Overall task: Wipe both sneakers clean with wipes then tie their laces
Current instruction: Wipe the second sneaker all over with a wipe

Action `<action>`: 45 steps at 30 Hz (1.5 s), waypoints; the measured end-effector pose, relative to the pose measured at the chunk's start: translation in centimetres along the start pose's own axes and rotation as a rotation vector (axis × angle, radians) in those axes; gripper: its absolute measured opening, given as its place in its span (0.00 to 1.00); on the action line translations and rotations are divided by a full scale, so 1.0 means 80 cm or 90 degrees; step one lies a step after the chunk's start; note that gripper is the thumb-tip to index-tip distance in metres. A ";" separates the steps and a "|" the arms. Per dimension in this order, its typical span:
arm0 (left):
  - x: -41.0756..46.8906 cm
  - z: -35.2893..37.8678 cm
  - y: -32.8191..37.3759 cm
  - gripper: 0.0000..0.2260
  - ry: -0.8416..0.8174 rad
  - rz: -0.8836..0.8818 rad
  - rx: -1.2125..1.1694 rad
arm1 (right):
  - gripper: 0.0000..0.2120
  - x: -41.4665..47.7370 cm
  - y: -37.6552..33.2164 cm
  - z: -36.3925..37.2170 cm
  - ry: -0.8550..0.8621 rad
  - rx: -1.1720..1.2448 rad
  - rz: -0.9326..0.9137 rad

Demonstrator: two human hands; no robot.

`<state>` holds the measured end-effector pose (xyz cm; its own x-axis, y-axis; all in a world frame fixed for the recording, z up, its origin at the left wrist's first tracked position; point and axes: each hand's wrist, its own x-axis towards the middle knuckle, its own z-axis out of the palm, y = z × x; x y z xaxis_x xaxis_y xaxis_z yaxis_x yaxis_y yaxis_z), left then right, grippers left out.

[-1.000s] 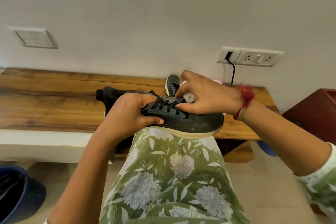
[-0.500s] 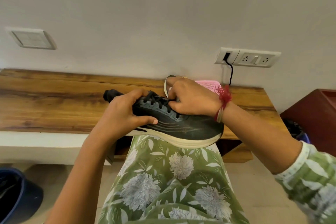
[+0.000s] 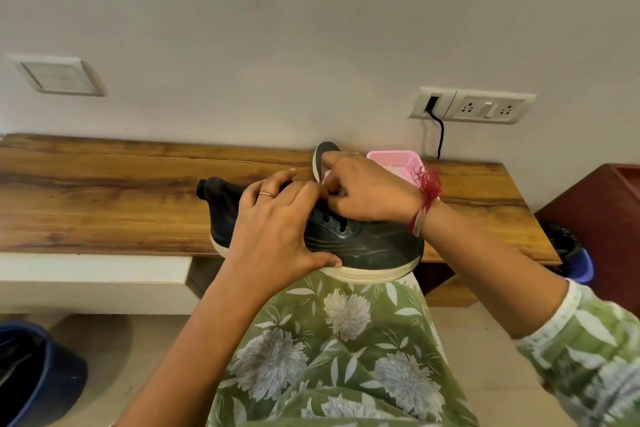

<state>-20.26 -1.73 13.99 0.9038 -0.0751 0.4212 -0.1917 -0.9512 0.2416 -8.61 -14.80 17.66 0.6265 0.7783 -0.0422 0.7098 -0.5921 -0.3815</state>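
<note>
Wooden counter (image 3: 104, 204) runs along the wall, wide wood showing leftward. We see the dark sneaker (image 3: 374, 246) on a floral knee (image 3: 346, 315) at the counter's front edge, toe right. Our left hand (image 3: 277, 229) grips its middle, thumb on the sole. Our right hand (image 3: 367, 194) curls tight at the laces (image 3: 341, 227), and we cannot tell what it pinches. A second sneaker (image 3: 323, 152) stands behind.

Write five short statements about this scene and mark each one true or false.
1. The black sneaker rests on the person's lap. True.
2. The pink basket stands on the floor. False: it stands on the wooden bench.
3. A black cable is plugged into the wall socket. True.
4. The left hand is clear of the sneaker. False: it holds the sneaker, thumb at the sole.
5. The right hand wears a red thread at the wrist. True.
</note>
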 end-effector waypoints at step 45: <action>-0.008 -0.003 -0.025 0.25 0.039 -0.111 -0.110 | 0.12 -0.062 -0.011 -0.095 0.213 0.503 0.011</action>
<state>-20.55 0.31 13.46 0.9049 0.1094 0.4114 -0.1019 -0.8828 0.4586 -9.91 -19.73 25.27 0.7853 0.5942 0.1740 0.3447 -0.1861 -0.9201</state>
